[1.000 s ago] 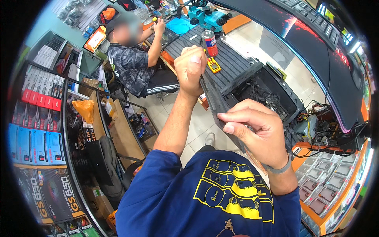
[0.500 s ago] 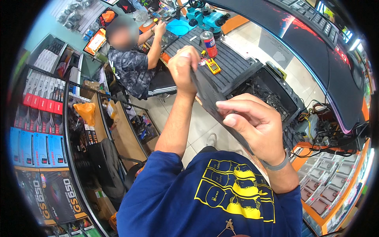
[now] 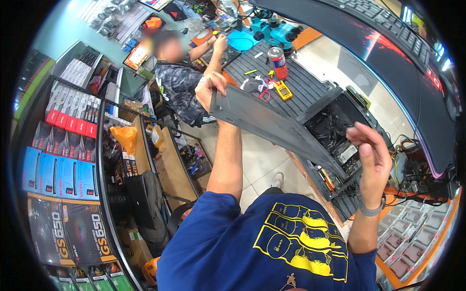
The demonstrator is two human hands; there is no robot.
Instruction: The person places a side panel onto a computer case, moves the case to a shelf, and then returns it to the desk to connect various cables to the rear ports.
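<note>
A long, flat, dark panel (image 3: 272, 123) with a mesh-like surface slants across the view. My left hand (image 3: 210, 91) is closed around its upper left end. My right hand (image 3: 373, 160) is raised beyond the panel's lower right end, apart from it, with the fingers spread and nothing in them. Behind the panel, an open black computer case (image 3: 335, 119) full of dark cables lies on the bench. Part of the case is hidden by the panel.
On the ribbed bench mat (image 3: 247, 70) are a yellow multimeter (image 3: 283, 90), a red and blue spray can (image 3: 278, 64) and a teal microscope (image 3: 274, 33). A co-worker (image 3: 179, 82) sits at the far left. Boxed stock fills a shelf (image 3: 99, 160); a glass display case (image 3: 412, 223) stands right.
My right hand has let go of the panel and moved right, its fingers opening. The panel has turned its broad face toward me, still in my left hand. The view has shifted slightly.
</note>
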